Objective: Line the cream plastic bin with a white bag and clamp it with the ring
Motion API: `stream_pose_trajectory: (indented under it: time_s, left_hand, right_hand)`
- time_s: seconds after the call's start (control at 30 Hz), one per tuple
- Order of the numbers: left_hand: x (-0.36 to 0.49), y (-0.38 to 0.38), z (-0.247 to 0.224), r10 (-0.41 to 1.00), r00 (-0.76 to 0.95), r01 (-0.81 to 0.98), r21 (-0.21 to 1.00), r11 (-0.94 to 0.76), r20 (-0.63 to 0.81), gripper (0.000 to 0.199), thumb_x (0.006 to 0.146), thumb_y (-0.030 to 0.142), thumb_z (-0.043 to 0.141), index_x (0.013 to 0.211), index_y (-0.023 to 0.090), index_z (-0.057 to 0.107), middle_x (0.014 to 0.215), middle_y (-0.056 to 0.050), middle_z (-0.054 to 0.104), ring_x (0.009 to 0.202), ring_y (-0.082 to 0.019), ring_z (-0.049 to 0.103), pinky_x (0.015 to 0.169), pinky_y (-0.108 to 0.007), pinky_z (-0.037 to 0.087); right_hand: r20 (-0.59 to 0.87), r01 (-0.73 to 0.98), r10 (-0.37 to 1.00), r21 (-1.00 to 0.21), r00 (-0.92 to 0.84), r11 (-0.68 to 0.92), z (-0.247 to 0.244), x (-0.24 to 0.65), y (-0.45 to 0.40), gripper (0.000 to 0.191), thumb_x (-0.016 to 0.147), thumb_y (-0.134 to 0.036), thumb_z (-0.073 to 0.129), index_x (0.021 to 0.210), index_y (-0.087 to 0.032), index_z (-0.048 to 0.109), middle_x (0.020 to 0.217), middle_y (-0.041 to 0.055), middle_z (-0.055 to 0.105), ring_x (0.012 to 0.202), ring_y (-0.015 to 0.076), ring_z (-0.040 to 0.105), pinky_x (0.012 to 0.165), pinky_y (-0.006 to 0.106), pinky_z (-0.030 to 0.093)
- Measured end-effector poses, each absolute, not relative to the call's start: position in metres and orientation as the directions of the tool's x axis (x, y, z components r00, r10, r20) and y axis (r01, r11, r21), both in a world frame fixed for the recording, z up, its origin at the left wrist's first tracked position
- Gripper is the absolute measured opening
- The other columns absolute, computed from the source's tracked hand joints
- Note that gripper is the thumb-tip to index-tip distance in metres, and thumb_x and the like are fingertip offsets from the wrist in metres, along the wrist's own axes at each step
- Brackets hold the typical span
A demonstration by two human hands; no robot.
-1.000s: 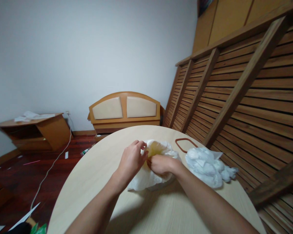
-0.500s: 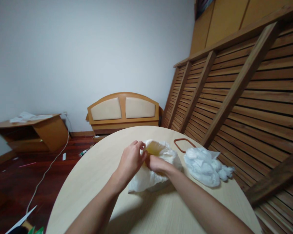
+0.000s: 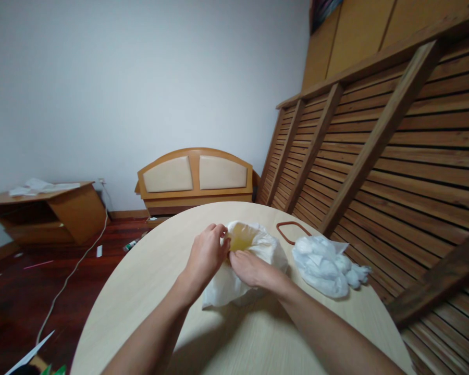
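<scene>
In front of me on the table stands a white plastic bag (image 3: 226, 289), drawn around something with a yellow inside (image 3: 241, 239) that shows through the opening. My left hand (image 3: 209, 252) pinches the bag's edge at the left side of the opening. Right beside it, my right hand (image 3: 247, 266) is closed at the same edge, its knuckles across the near side of the opening. Its fingertips are partly hidden. To the right lies a crumpled bundle of white plastic bags (image 3: 326, 265). A brown ring with rounded corners (image 3: 293, 224) rests behind that bundle.
The round pale table (image 3: 140, 291) bears all of this. Slatted wooden boards (image 3: 375, 156) lean close along its right side. A headboard (image 3: 195, 174) stands beyond it. At left are a low cabinet (image 3: 76, 211) and a cable (image 3: 72, 276) on the dark red floor.
My right hand has come up out of the bag's opening to its near left edge, close to my left hand. My left hand keeps its pinch. The view has shifted slightly.
</scene>
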State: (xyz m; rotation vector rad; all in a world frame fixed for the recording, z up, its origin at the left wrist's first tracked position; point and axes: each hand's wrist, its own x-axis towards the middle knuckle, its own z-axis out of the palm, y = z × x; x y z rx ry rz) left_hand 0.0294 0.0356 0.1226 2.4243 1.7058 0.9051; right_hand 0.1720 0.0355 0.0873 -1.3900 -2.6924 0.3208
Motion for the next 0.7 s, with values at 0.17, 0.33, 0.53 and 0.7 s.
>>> stream_pose_trajectory:
  time_s: [0.17,0.33,0.53,0.7]
  left_hand:
    - [0.028,0.037,0.121,0.880,0.215,0.842,0.376,-0.387,0.423,0.009,0.089,0.015,0.060,0.096,0.018,0.066,0.096,-0.004,0.071,0.065,-0.013,0.063,0.065,-0.025,0.044]
    - [0.028,0.039,0.119,0.874,0.205,0.846,0.369,-0.385,0.441,0.008,0.088,0.015,0.060,0.093,0.019,0.065,0.094,-0.003,0.071,0.065,-0.014,0.063,0.065,-0.025,0.043]
    - [0.027,0.039,0.120,0.887,0.188,0.860,0.365,-0.356,0.423,0.007,0.086,0.014,0.061,0.091,0.019,0.063,0.092,-0.003,0.071,0.068,-0.015,0.064,0.065,-0.026,0.042]
    - [0.025,0.039,0.121,0.886,0.187,0.878,0.333,-0.345,0.424,0.006,0.087,0.014,0.061,0.090,0.019,0.061,0.091,-0.004,0.071,0.080,-0.019,0.066,0.070,-0.027,0.043]
  right_hand:
    - [-0.010,0.728,0.740,-0.189,-0.672,0.659,0.096,0.176,0.016,0.030,0.100,-0.017,0.040,0.117,-0.011,0.064,0.110,0.0192,0.073,0.094,0.0265,0.071,0.082,0.037,0.054]
    - [0.086,0.826,0.863,-0.257,-0.498,0.502,0.102,0.177,-0.001,0.045,0.098,-0.052,0.049,0.115,-0.013,0.064,0.107,0.0189,0.074,0.094,0.0323,0.072,0.079,0.039,0.054]
    - [0.085,0.817,0.845,-0.220,-0.529,0.533,0.104,0.180,-0.009,0.035,0.097,-0.042,0.055,0.114,-0.013,0.065,0.102,0.0167,0.076,0.091,0.0321,0.073,0.075,0.038,0.053]
    - [0.292,0.795,0.834,-0.272,-0.469,0.542,0.125,0.203,-0.002,0.036,0.097,-0.048,0.056,0.116,-0.021,0.070,0.107,0.0098,0.076,0.097,0.0269,0.071,0.085,0.036,0.052]
